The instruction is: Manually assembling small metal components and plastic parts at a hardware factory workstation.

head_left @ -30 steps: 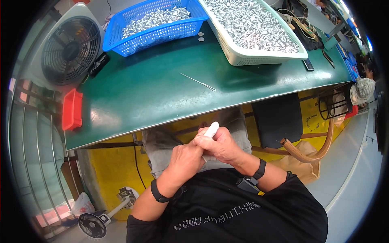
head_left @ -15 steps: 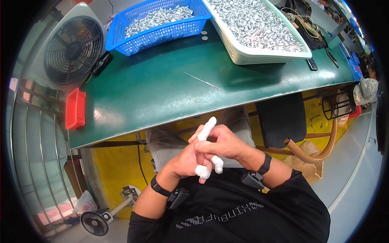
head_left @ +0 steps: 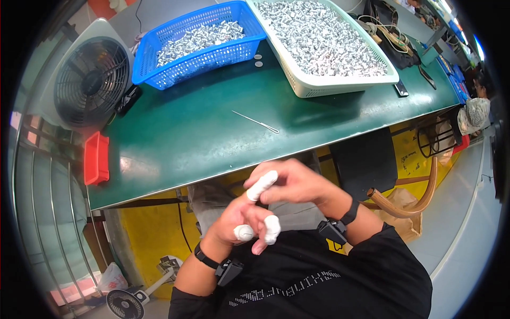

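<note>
My left hand (head_left: 234, 218) is held up in front of my body, fingers apart and nothing in its palm. White coverings, like finger cots or tape, sit on its thumb (head_left: 243, 233), its stretched index finger (head_left: 263, 186) and a bent finger (head_left: 272, 229). My right hand (head_left: 292, 181), slightly blurred, is around the index covering, with its bare fingers behind it and its thumb close to the near side. Thumb and fingers are apart there; whether they touch the covering is hard to see.
On the green table (head_left: 186, 138) lie a thin metal hook tool (head_left: 256, 122) and a red tray (head_left: 96, 158). A blue basket (head_left: 207, 56) and a cream basket (head_left: 340, 82) hold small metal parts. A fan (head_left: 90, 80) stands left; a dark chair (head_left: 366, 159) is to the right.
My right hand has loosened from the base of the left index covering and shifted slightly up and right. My left hand has turned and dropped a little, its fingers spreading more.
</note>
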The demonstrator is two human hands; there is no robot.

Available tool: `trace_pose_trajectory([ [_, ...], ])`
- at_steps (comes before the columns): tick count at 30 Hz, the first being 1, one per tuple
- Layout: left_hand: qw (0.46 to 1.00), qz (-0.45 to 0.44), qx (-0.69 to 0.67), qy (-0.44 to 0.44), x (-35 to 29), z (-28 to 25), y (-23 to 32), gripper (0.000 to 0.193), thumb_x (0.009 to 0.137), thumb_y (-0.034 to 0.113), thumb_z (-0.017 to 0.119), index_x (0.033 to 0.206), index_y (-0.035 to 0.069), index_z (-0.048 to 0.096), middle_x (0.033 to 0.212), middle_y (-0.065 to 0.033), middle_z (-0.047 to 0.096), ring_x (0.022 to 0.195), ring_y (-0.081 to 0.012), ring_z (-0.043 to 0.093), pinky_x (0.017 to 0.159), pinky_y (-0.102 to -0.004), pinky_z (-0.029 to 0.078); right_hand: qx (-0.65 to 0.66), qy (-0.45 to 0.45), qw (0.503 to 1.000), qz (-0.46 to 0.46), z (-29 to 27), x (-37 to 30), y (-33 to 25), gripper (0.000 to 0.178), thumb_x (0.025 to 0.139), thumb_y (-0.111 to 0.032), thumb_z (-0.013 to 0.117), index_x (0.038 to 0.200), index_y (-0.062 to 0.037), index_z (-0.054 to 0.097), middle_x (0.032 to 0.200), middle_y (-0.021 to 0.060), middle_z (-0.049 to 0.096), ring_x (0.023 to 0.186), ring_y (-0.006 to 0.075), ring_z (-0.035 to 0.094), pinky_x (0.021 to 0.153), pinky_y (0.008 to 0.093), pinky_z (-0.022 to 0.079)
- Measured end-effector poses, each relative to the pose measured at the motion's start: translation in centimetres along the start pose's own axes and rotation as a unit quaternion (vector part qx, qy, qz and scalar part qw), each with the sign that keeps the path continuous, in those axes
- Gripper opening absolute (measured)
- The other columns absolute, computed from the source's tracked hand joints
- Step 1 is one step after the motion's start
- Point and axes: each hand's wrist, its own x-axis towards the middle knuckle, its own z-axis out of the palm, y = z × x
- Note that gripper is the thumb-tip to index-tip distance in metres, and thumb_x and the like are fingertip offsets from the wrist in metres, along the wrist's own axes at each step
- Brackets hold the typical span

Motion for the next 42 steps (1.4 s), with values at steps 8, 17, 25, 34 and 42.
trace_pose_trajectory([
  [8, 0.883, 0.2, 0.341, 0.252, 1.7, 1.4, 6.3, 0.046, 0.099, 0.036, 0.056, 0.128, 0.001, 0.059, 0.085, -0.0124, 0.062, 0.065, -0.02, 0.058, 0.054, -0.0315, 0.05, -0.575, 0.298, 0.749, -0.139, -4.6, 2.6, -1.5, 0.012, 0.082, -0.008, 0.07, 0.091, -0.0015, 0.066, 0.095, 0.0115, 0.06, 0.085, 0.0282, 0.062, 0.073, 0.0388, 0.051],
  [17, 0.786, 0.141, 0.507, 0.325, 8.0, 3.5, 10.2, 0.029, 0.097, 0.011, 0.06, 0.123, -0.003, 0.061, 0.096, -0.0072, 0.065, 0.076, -0.0136, 0.059, 0.061, -0.0254, 0.05, -0.647, 0.209, 0.73, -0.072, -5.5, 2.6, -1.9, 0.012, 0.081, -0.001, 0.062, 0.089, -0.0045, 0.053, 0.09, 0.0137, 0.052, 0.089, 0.0345, 0.057, 0.073, 0.0441, 0.048],
  [25, 0.624, 0.032, 0.712, 0.319, 11.9, -1.0, 13.5, 0.035, 0.089, 0.012, 0.071, 0.121, 0.0, 0.064, 0.1, -0.0041, 0.067, 0.079, -0.0087, 0.059, 0.061, -0.0233, 0.05, -0.636, 0.12, 0.759, -0.065, -5.6, 1.6, -3.3, 0.02, 0.081, 0.0, 0.058, 0.1, -0.0046, 0.053, 0.095, 0.0154, 0.053, 0.09, 0.0368, 0.055, 0.075, 0.0454, 0.048],
  [34, 0.583, -0.036, 0.74, 0.334, 8.3, -1.3, 11.1, 0.043, 0.085, 0.016, 0.076, 0.121, -0.002, 0.063, 0.101, -0.0054, 0.069, 0.082, -0.0111, 0.061, 0.075, -0.028, 0.053, -0.624, 0.13, 0.767, -0.079, -5.9, 1.1, -2.4, 0.027, 0.077, 0.001, 0.058, 0.103, -0.0028, 0.055, 0.097, 0.0173, 0.055, 0.092, 0.0371, 0.057, 0.074, 0.0463, 0.05],
  [42, 0.675, 0.041, 0.634, 0.375, 4.9, -4.7, 10.4, 0.041, 0.085, 0.008, 0.075, 0.123, -0.002, 0.062, 0.102, -0.006, 0.067, 0.082, -0.01, 0.062, 0.073, -0.0242, 0.053, -0.657, 0.173, 0.732, -0.055, -5.1, 1.4, -1.7, 0.02, 0.075, 0.001, 0.059, 0.095, -0.0021, 0.058, 0.097, 0.017, 0.053, 0.091, 0.0365, 0.057, 0.075, 0.0457, 0.051],
])
